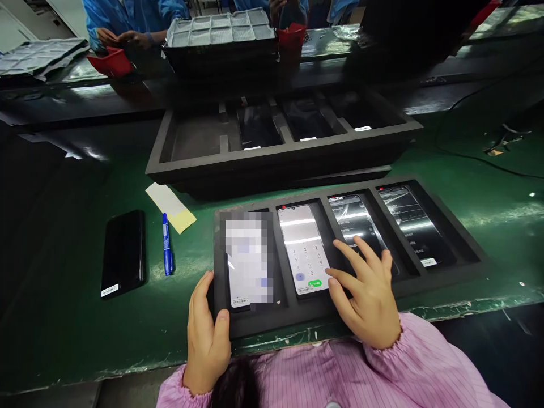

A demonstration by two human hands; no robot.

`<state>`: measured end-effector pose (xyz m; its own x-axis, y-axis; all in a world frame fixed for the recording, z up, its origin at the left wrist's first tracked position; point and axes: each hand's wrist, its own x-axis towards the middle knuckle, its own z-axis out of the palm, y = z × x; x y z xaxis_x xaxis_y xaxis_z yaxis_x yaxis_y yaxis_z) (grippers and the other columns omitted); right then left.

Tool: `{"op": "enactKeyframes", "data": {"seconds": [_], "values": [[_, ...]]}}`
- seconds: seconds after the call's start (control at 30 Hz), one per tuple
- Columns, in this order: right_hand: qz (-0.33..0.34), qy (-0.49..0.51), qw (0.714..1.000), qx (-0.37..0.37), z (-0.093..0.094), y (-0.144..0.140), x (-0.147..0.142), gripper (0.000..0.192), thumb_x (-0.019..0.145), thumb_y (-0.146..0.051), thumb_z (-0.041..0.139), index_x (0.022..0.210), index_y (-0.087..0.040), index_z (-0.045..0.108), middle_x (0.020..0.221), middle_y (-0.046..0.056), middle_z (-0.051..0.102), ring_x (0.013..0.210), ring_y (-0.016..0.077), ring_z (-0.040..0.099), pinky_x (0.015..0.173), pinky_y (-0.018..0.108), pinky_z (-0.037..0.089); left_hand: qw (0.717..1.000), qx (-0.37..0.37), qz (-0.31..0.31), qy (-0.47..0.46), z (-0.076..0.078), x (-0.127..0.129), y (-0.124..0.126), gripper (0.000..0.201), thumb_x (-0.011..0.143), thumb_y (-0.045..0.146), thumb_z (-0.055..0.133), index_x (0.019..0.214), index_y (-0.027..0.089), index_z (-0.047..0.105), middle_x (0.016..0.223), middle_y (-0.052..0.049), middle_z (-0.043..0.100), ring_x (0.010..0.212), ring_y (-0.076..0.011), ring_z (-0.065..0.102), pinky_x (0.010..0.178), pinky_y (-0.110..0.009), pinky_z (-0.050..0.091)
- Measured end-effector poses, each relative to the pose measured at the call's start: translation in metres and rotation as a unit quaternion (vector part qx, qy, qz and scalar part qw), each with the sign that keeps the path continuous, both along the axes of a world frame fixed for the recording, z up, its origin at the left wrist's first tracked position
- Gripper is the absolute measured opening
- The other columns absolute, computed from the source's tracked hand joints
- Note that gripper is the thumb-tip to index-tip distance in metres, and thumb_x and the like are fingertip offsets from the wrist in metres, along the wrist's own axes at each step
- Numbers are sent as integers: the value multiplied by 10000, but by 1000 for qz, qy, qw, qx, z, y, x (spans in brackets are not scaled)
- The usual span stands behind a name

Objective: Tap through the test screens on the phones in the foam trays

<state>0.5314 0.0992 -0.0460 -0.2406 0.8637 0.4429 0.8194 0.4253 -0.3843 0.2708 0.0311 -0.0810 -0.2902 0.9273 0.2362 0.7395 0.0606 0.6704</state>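
A black foam tray (463,238) lies in front of me with several phones in its slots. My left hand (206,334) grips the tray's near-left corner, thumb on its top beside the leftmost lit phone (249,263). My right hand (368,297) rests spread on the tray, fingers apart. Its fingertips lie between the phone with a white dial pad (304,246) and the third phone (357,224). A fourth phone (412,224) shows a dark menu screen at the right.
A loose black phone (123,252), a blue marker (167,243) and a yellow-white slip (170,207) lie on the green belt (63,328) to the left. Stacked black trays (280,156) with dark phones stand behind. Other people in blue work across the line.
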Motion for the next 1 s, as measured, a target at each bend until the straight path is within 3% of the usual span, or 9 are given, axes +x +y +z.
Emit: {"op": "enactKeyframes", "data": {"seconds": [0.2,0.47,0.73,0.9,1.0], "values": [[101,-14,993,-60,2,-3,-13,253,852,-276,466,947,-229,695,1348,93,495,1348,361,268,1025,686,176,1000,-2,2,-4,1,0,1,486,905,351,354,1360,180,370,1334,-119,482,1234,-255,458,1039,-428,378],[16,-30,999,-22,-4,1,6,201,843,-245,514,836,-214,712,1303,102,517,1312,387,328,1013,713,161,1000,-3,1,-8,0,0,-1,484,911,344,358,1371,192,358,1354,-109,463,1248,-248,441,1049,-410,361],[59,-64,994,-67,4,5,-8,278,874,-257,441,993,-224,689,1351,117,467,1341,398,255,951,731,254,1000,-5,2,-6,1,1,1,485,911,343,355,1369,180,361,1352,-117,466,1249,-255,441,1047,-420,367],[106,-61,989,-80,6,4,-20,289,860,-298,455,1034,-244,679,1374,107,448,1352,393,220,976,727,216,1000,-9,6,-11,2,1,-1,486,907,339,354,1368,182,364,1350,-118,468,1245,-264,446,1049,-438,369],[93,-34,993,-57,5,3,-15,282,863,-275,435,964,-225,693,1348,103,474,1347,375,251,1007,705,191,1000,-8,4,-19,0,0,-2,488,908,338,356,1370,179,360,1362,-118,457,1259,-262,431,1059,-437,359]]}}
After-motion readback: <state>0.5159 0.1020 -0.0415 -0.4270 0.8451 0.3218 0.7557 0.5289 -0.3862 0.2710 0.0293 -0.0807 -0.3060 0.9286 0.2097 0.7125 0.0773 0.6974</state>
